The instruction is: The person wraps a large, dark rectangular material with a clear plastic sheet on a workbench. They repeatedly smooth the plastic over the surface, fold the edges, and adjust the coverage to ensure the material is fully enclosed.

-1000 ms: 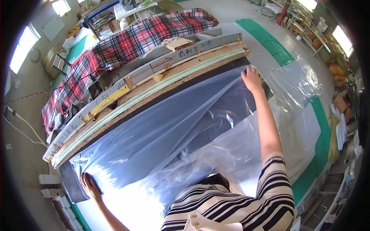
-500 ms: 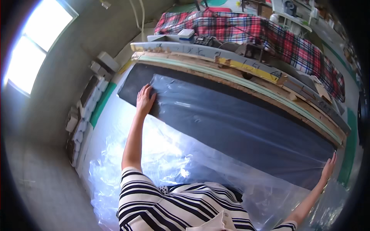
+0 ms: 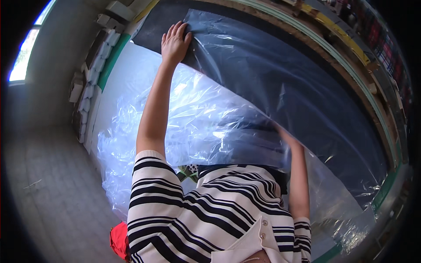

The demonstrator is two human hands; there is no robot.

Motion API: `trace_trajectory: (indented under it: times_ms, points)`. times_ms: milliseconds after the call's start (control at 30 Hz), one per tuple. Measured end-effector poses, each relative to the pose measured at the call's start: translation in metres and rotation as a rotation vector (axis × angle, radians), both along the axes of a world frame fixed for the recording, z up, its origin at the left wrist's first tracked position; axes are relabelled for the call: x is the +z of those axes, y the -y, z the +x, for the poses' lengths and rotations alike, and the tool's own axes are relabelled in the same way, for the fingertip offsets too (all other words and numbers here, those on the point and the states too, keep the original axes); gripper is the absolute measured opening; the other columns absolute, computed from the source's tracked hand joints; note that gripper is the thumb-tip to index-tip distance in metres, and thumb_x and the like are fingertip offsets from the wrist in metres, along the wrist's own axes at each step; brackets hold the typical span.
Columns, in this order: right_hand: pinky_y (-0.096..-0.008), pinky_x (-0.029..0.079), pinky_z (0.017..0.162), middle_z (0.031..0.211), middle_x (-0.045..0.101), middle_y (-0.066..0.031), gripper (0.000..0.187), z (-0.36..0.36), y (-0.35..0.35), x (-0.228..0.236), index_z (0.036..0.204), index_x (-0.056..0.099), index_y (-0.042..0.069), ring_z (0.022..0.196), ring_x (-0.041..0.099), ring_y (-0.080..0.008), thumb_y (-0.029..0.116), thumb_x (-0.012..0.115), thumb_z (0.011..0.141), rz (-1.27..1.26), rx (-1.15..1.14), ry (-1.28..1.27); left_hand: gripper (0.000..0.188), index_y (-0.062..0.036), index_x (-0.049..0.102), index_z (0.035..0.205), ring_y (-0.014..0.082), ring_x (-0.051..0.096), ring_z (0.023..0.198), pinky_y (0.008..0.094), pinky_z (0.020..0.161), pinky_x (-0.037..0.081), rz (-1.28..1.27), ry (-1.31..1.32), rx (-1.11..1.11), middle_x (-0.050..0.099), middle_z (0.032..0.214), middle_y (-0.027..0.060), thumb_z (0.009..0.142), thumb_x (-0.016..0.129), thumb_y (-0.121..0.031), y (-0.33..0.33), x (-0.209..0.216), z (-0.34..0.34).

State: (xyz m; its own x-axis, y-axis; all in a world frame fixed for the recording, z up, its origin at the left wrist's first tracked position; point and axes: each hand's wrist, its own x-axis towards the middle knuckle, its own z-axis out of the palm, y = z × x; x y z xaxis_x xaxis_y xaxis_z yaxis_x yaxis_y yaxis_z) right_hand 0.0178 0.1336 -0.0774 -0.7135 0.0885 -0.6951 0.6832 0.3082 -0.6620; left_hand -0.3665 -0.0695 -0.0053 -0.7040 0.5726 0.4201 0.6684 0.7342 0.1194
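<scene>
A long dark sheet (image 3: 153, 28) lies on the white table (image 3: 125, 79), with a transparent plastic film (image 3: 263, 70) spread over most of it. My left hand (image 3: 175, 43) rests flat near the dark sheet's left end, fingers stretched out along the film's edge. My right hand (image 3: 283, 130) is at the near edge of the dark sheet, by the middle. Blur and glossy film hide its fingers, and I cannot tell what they grip. Loose, crumpled film (image 3: 144, 131) covers the table between my arms and in front of my body.
Beyond the dark sheet runs a long wooden and pale green edge (image 3: 324, 46) with a yellow strip (image 3: 344, 35). White bundles (image 3: 94, 72) and boxes (image 3: 75, 85) line the left wall. Something red (image 3: 119, 240) sits beside me at lower left. A window (image 3: 26, 52) is at upper left.
My right hand has left the far right corner and come inward to the sheet's near edge at the middle. My left hand stays at the left end. The view has tilted down and turned.
</scene>
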Motion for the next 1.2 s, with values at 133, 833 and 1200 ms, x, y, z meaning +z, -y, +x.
trace_trajectory:
  times_ms: [133, 833, 1200]
  points:
    - [-0.0357, 0.037, 0.095, 0.118, 0.054, -0.0154, 0.041, 0.062, -0.038, -0.072, 0.119, 0.051, 0.001, 0.11, 0.05, -0.0286, 0.029, 0.049, 0.089, 1.458, 0.151, -0.628, 0.049, -0.018, 0.045, 0.128, 0.0231, 0.027, 0.131, 0.0446, 0.107, 0.018, 0.043, -0.022, -0.003, 0.038, 0.138, 0.0032, 0.087, 0.041, -0.045, 0.009, -0.001, -0.007]
    - [-0.0426, 0.039, 0.092, 0.109, 0.056, -0.0194, 0.06, 0.028, -0.004, 0.274, 0.115, 0.051, 0.002, 0.107, 0.05, -0.0319, 0.043, 0.065, 0.073, 0.654, -0.222, -1.528, 0.022, -0.0005, 0.06, 0.095, 0.0329, 0.06, 0.083, 0.0364, 0.073, 0.046, -0.299, 1.105, -0.405, 0.062, 0.089, 0.0176, 0.08, 0.061, -0.016, 0.15, -0.073, 0.158]
    - [-0.0372, 0.044, 0.079, 0.102, 0.059, -0.0147, 0.045, 0.065, -0.03, 0.28, 0.109, 0.055, 0.003, 0.095, 0.056, -0.0262, 0.033, 0.064, 0.077, 0.798, -0.339, -1.588, 0.014, 0.0012, 0.063, 0.091, 0.0292, 0.061, 0.08, 0.0333, 0.071, 0.047, -0.06, 0.979, -0.312, 0.063, 0.09, 0.0143, 0.08, 0.06, -0.008, 0.147, -0.075, 0.168]
